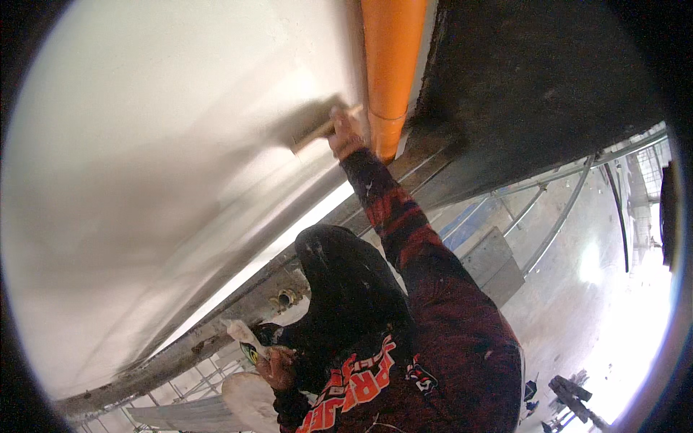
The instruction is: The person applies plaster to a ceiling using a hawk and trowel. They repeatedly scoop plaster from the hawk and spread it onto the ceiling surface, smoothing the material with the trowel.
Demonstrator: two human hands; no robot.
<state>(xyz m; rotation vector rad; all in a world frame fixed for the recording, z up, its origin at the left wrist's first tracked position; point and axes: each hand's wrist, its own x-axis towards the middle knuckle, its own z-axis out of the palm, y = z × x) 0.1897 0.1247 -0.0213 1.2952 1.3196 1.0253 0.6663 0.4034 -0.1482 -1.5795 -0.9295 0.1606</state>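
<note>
My right hand (345, 133) reaches up and forward, its fingers closed around a long, narrow, straight-edged flat tool (310, 140). That tool lies against the white wall surface (180, 86), close beside an orange pipe (393, 58); its exact kind is blurred. Low in front of my body, my left hand (278, 368) is closed on a whitish, smeared hand tool (247, 336) with a black, yellow and green patterned part. The tool's kind cannot be made out. My dark sleeve carries red patterning.
A dark panel (534, 94) fills the upper right. A worn beam (202, 335) with a round metal fitting (285, 297) runs below the wall. Bent grey conduits (567, 198) and a grey board (494, 267) are at the right, and wire mesh (195, 379) at the lower left.
</note>
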